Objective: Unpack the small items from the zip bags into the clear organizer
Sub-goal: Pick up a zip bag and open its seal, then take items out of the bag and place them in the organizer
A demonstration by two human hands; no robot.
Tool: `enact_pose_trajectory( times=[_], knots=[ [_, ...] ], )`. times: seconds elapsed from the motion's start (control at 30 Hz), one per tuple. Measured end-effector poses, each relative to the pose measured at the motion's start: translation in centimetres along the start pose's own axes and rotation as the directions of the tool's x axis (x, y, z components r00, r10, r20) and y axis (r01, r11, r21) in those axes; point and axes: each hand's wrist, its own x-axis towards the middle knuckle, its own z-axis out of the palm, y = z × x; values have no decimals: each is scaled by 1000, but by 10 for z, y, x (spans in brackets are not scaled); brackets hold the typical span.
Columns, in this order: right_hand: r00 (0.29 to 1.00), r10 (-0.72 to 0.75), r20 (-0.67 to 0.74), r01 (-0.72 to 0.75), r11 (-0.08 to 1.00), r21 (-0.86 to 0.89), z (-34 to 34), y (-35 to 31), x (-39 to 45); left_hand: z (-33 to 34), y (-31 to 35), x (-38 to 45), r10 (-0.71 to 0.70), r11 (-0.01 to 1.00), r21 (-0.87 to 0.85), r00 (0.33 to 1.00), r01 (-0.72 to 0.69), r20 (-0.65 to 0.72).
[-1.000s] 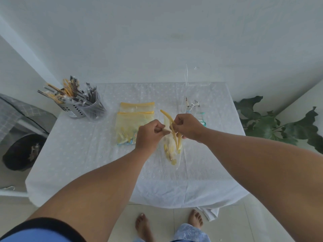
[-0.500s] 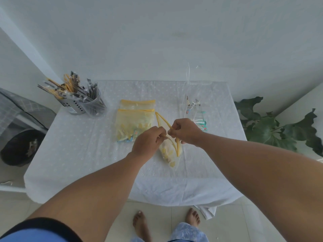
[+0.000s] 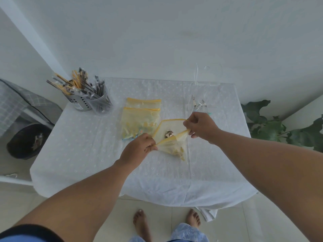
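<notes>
Right now the zip bag [image 3: 172, 145] is held up over the middle of the table [image 3: 83, 147], toward its near edge, its yellow-rimmed mouth pulled wide. The left hand [image 3: 138, 149] pinches the near-left corner of the rim, and the right hand [image 3: 201, 127] pinches the opposite side, with the two hands drawn well apart. Small yellowish items sit bunched in the bag's lower tip, and one darker piece shows through the opening.

My worry is that the bag hangs tilted with nothing under it but cloth. If either pinch slips, the mouth could flop and spill the pieces across the table or over the near edge to the floor. Pulling harder could tear the thin plastic at the seam.

Two more zip bags [image 3: 141, 119] lie stacked just behind, toward the far side. The clear organizer [image 3: 206, 79] stands at the far right corner, with a few items [image 3: 199, 103] lying in front of it; being nearly invisible, it would be easy to miss or knock when tipping. Two utensil holders [image 3: 87, 100] occupy the far left corner.
</notes>
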Motion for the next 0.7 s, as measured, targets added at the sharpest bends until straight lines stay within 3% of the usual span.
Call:
enact_pose_trajectory(
  times=[0.13, 0.27, 0.37, 0.43, 0.5, 0.53, 0.6, 0.7],
  knots=[
    [999, -30, -11, 29, 998, -57, -8, -5, 4, 8, 2, -4, 25, 999, 36, 999, -24, -30],
    [997, -67, 43, 76, 962, -261, -2, 2, 0, 23, 9, -10, -7, 1000, 9, 1000, 7, -16],
    [973, -228, 15, 210, 866, -454, 9, 6, -7, 29, 16, -14, -40, 999, -16, 999, 40, -17],
    [888, -459, 21, 383, 715, -585, 19, 0, -10, 31, 19, -15, -47, 999, -15, 999, 46, -24],
    [757, -634, 155, 572, 529, -627, 32, -11, -10, 33, 20, -15, -60, 998, -10, 998, 60, -34],
    [731, -633, 257, 629, 477, -614, 41, -16, -8, 33, 20, -14, -65, 998, -10, 997, 65, -38],
    [801, -439, 406, 595, 516, -616, 60, -21, -3, 34, 21, -14, -82, 996, -22, 996, 81, -42],
    [932, -131, 337, 336, 656, -676, 80, -11, 11, 34, 21, -13, -87, 996, -24, 995, 86, -50]
  ],
)
